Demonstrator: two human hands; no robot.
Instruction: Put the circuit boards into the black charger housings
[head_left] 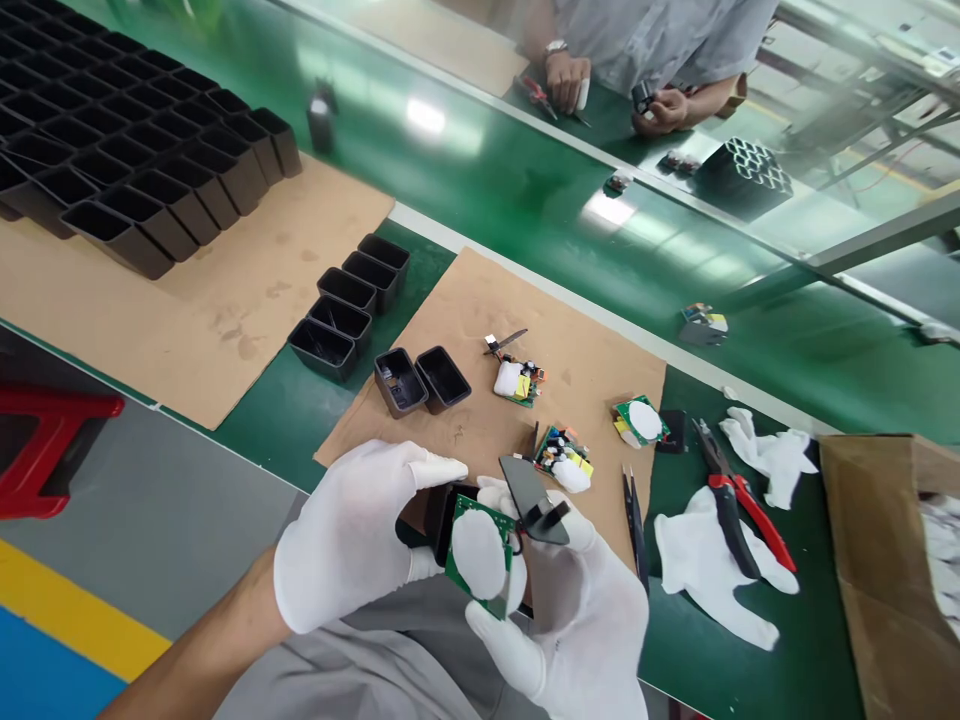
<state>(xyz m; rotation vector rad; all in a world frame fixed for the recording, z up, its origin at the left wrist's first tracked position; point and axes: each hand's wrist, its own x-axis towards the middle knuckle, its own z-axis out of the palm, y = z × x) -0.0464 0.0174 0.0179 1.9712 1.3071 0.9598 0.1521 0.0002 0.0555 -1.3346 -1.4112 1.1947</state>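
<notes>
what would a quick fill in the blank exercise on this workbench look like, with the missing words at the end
The plastic case in the left hand is ____.
The oval patch on the green circuit board in the right hand is ____.
The pliers lie partly over a white ____.
In this picture, the tweezers lie to the pliers' ____.

Missing words: black; white; glove; left

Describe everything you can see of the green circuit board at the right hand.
The circuit board is green and roughly rectangular, with a large white oval patch covering much of the visible face. Small pale dots mark its upper edge. It is tilted, that face toward the camera, with the gloved right hand holding it from the right. Its left edge is by a black box in the left hand; contact there is unclear. Its underside is hidden.
</notes>
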